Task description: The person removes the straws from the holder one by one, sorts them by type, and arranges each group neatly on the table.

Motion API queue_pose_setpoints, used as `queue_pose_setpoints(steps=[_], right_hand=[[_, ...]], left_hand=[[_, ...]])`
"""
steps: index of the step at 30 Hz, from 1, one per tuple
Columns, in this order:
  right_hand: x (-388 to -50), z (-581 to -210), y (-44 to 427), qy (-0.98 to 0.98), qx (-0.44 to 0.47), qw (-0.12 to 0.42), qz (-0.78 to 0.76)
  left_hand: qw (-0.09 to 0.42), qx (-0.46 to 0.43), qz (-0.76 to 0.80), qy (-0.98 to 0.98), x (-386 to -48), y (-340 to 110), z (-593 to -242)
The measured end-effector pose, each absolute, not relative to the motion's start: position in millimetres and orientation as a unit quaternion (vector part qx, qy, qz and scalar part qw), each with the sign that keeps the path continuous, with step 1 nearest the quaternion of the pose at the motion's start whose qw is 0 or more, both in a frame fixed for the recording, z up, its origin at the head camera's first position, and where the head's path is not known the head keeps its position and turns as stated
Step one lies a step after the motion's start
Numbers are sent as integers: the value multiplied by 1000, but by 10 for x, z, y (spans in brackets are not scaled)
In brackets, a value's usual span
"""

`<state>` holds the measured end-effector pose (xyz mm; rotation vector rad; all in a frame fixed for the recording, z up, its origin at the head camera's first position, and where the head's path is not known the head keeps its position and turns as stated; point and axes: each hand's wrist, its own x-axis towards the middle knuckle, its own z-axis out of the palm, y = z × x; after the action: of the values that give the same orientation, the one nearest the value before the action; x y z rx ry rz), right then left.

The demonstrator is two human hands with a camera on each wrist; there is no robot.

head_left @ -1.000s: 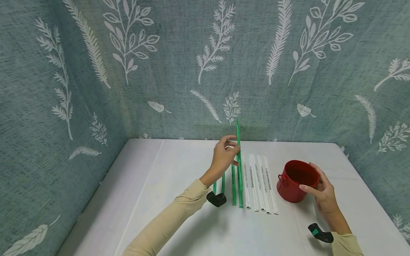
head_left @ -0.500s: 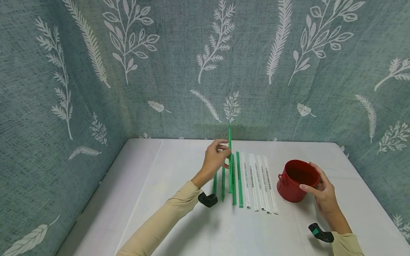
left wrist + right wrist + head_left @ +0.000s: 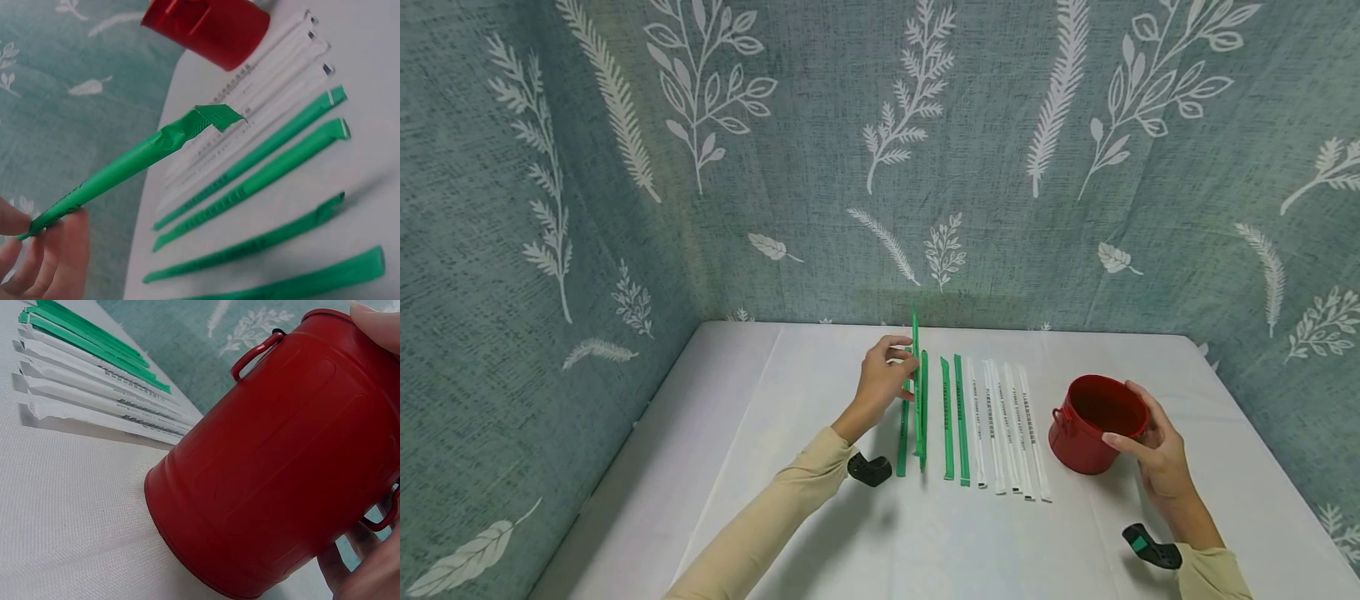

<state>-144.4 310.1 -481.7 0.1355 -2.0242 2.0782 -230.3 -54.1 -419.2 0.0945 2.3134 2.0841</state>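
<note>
My left hand (image 3: 882, 375) pinches a green paper-wrapped straw (image 3: 125, 165) near one end between thumb and fingers, above the table. Beneath it, several more green wrapped straws (image 3: 262, 244) lie side by side, with a gap in the row. To their right is a row of white wrapped straws (image 3: 1007, 429) with dark printing. My right hand (image 3: 1159, 454) grips a small red metal bucket (image 3: 269, 456) from its right side, thumb at the rim. The bucket stands upright on the table right of the white straws; its inside looks dark in the head view.
A white cloth covers the table (image 3: 775, 400). Behind and to the left hangs a teal curtain (image 3: 820, 150) with white leaf prints. Small side handles (image 3: 253, 355) stick out from the bucket. Each wrist carries a black camera band (image 3: 870, 471).
My left hand has moved left with the green straw, from above the right end of the green row towards its left end. The right hand and bucket have stayed in place.
</note>
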Motion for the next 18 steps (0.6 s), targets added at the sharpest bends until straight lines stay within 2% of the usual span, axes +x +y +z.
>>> queue_pose_setpoints(steps=[18], right_hand=[[-1437,-4812,3099,-689,45,120,713]], left_hand=[[-3,-25,650,759,-2399,-776,-4466]])
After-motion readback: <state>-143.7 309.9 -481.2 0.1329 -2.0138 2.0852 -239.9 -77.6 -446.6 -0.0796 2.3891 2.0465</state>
